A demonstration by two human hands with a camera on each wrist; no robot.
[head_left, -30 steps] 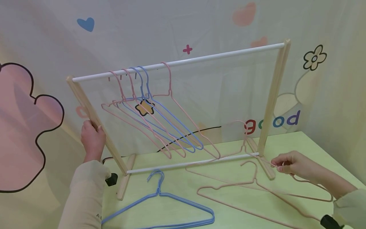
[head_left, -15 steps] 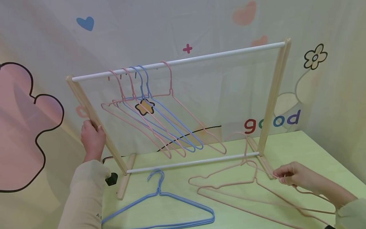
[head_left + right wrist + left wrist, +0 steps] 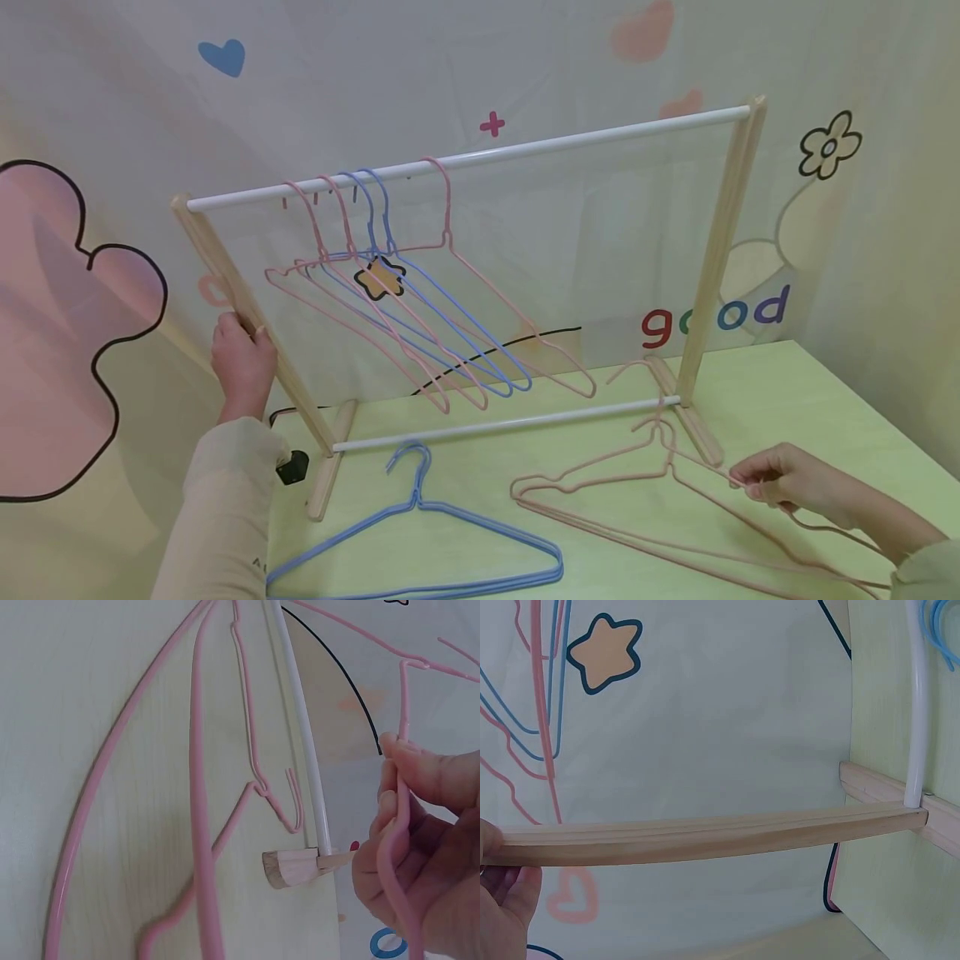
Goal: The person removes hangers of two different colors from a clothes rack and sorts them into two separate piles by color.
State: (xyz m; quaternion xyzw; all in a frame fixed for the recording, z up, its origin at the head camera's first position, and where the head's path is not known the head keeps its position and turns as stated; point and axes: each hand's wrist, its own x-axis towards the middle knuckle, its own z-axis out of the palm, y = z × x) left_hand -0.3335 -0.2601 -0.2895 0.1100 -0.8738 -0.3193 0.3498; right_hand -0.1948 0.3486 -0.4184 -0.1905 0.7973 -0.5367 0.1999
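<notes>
A small wooden clothes rack point(image 3: 716, 250) with a white top rail point(image 3: 465, 158) stands on the pale green table point(image 3: 787, 392). Several pink and blue wire hangers point(image 3: 420, 317) hang on the rail's left half. My left hand point(image 3: 242, 360) grips the rack's left wooden post point(image 3: 705, 838). My right hand point(image 3: 787, 485) pinches the shoulder wire of a pink hanger point(image 3: 660, 500) that lies low over the table at the right; in the right wrist view the fingers point(image 3: 420, 780) curl round the pink wire point(image 3: 397, 855). A second pink hanger lies under it.
Blue hangers point(image 3: 420, 542) lie flat on the table in front of the rack's white lower bar point(image 3: 502, 425). A black cable and plug point(image 3: 291, 468) sit by the left foot. A cartoon-printed backdrop point(image 3: 525, 67) hangs close behind the rack.
My right hand has drawn the pink hanger down and toward me, away from the rack's right foot. The rightmost hung pink hanger swung slightly. My left hand has stayed on the post.
</notes>
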